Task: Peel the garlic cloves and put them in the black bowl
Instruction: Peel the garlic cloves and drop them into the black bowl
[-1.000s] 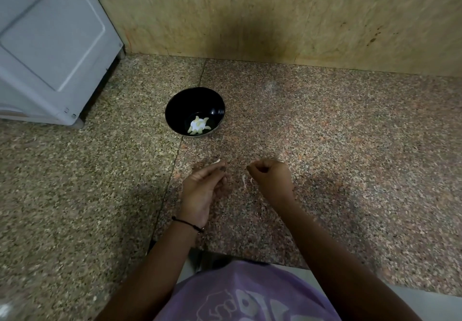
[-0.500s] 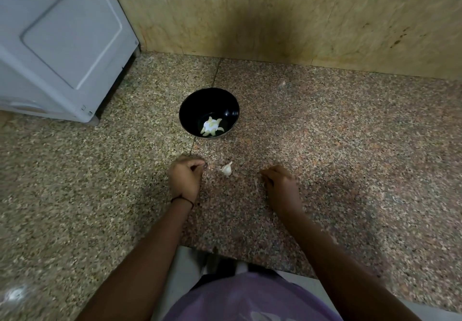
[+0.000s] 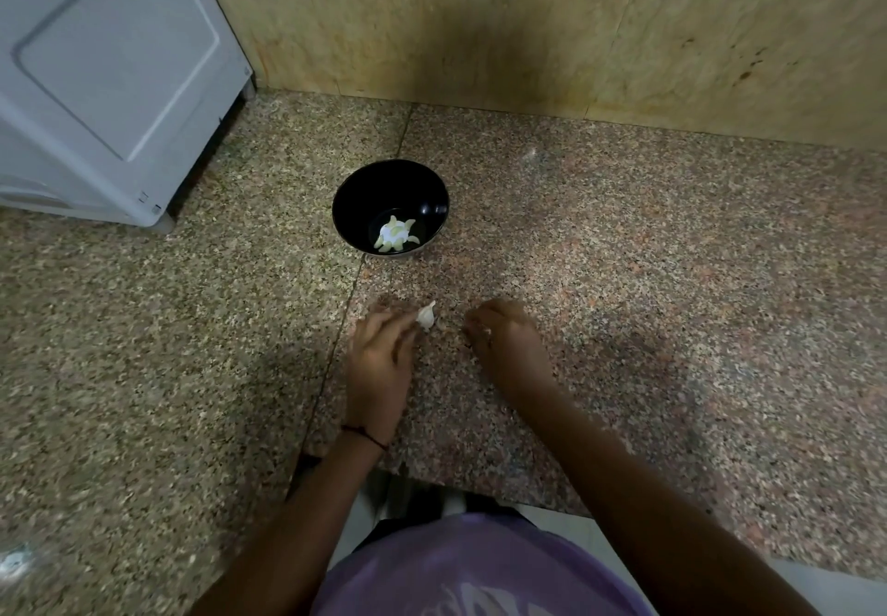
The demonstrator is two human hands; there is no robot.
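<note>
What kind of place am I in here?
Probably a home kitchen: speckled granite counter, grey appliance at the left, peeled garlic cloves in a black bowl.

A speckled granite tabletop point(image 3: 672, 279) meets a stained tan wall point(image 3: 528, 29); a white appliance point(image 3: 110, 77) stands at far left, dimly lit.

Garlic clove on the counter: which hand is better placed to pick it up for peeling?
Probably left. The left hand's outstretched fingers reach the garlic clove, with the black bowl just beyond. The right hand lies apart from it, fingers curled, a small white scrap at its fingertips.
</note>
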